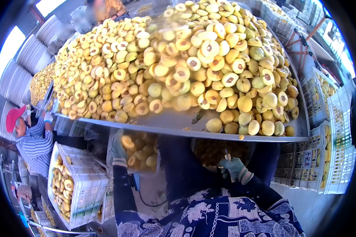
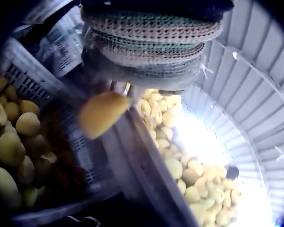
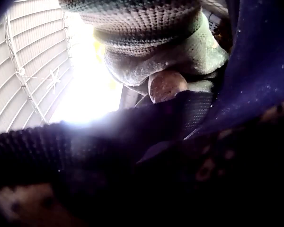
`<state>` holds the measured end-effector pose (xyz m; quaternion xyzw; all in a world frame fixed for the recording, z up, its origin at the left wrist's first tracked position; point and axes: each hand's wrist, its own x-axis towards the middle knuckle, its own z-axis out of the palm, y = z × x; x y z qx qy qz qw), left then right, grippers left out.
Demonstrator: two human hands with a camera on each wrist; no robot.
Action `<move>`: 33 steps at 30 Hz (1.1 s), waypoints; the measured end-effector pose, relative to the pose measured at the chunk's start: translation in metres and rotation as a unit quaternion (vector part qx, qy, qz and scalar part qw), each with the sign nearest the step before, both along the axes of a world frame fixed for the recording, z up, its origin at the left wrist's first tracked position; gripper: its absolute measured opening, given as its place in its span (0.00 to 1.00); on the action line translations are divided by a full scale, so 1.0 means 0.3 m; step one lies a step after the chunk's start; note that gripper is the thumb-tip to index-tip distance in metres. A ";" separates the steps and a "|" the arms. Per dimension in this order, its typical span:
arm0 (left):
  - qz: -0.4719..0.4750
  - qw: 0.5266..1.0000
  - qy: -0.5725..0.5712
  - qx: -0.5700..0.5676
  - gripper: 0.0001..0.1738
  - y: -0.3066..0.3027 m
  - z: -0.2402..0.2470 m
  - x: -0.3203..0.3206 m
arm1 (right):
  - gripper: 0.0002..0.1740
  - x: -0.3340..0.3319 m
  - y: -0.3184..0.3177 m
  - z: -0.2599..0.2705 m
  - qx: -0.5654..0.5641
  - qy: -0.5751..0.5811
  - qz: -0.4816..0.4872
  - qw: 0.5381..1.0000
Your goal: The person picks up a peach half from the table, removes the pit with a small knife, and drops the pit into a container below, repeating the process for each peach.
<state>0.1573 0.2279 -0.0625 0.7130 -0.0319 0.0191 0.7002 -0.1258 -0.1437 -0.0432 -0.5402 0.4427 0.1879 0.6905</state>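
Note:
My left hand [image 1: 118, 148], in a grey-green knit glove, is over the left crate below the tray's front edge. Beside its fingers is a yellow peach half [image 2: 103, 113], blurred in the left wrist view and not enclosed by the hand. Peach pieces [image 1: 140, 152] fill that crate. In front of my lap, my gloved right hand [image 1: 234, 169] grips a small knife [image 1: 226, 153], its thin blade pointing away from me. The round brown end of the handle [image 3: 166, 86] shows below the glove in the right wrist view. Dark cloth covers much of that view.
A metal tray [image 1: 158, 120] heaped with halved peaches [image 1: 178, 75] stretches ahead. Dark bits lie in another crate [image 1: 221, 150] between my knees. White crates [image 1: 83, 185] of peaches stand left, more crates [image 1: 304, 162] right. A person in a red cap [image 1: 33, 138] works at left.

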 end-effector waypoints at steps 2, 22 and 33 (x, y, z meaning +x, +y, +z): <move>0.068 0.997 0.004 0.044 0.18 -0.098 0.070 -0.035 | 0.15 0.005 0.001 -0.018 -0.005 -0.005 0.006 1.000; -0.113 0.834 -0.390 0.375 0.22 -0.993 0.260 0.091 | 0.12 0.016 -0.018 0.056 0.003 -0.078 0.010 0.997; -0.418 0.889 -0.015 -0.189 0.21 -1.036 0.166 -0.378 | 0.11 0.201 -0.077 0.192 -0.090 -0.421 -0.116 0.895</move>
